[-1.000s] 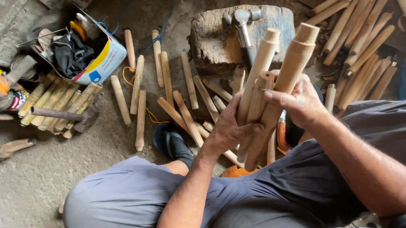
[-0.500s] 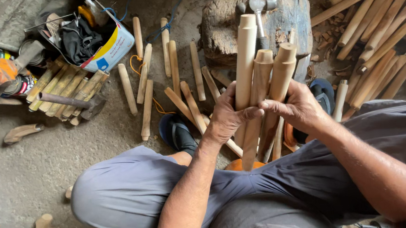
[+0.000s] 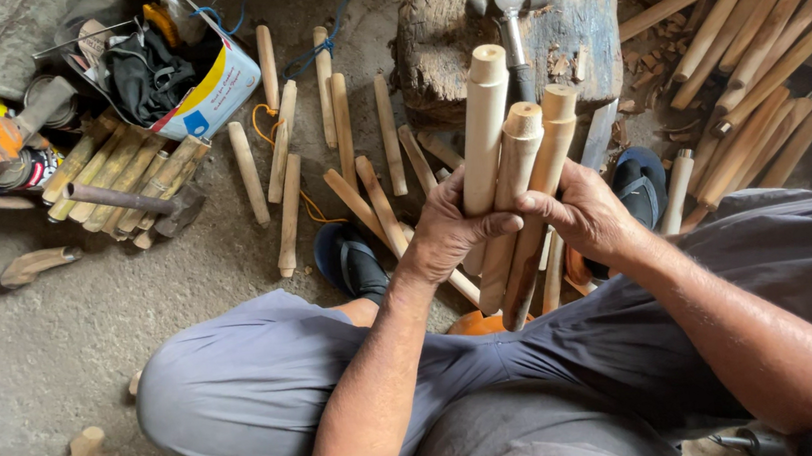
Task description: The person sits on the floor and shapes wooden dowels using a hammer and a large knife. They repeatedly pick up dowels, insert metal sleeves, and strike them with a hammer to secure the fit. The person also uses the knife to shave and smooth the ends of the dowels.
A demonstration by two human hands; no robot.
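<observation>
1. Centrally, three pale turned wooden handles (image 3: 511,172) stand upright together, smooth and round with stepped, narrowed tops.
2. Left hand (image 3: 451,228) wraps shut around them from nine o'clock; right hand (image 3: 586,214) clamps them from three o'clock.
3. At twelve o'clock sits a rough, cracked wooden block (image 3: 467,46) bearing a metal hammer (image 3: 509,16).
4. More handles (image 3: 749,51) lie piled at two o'clock.
</observation>
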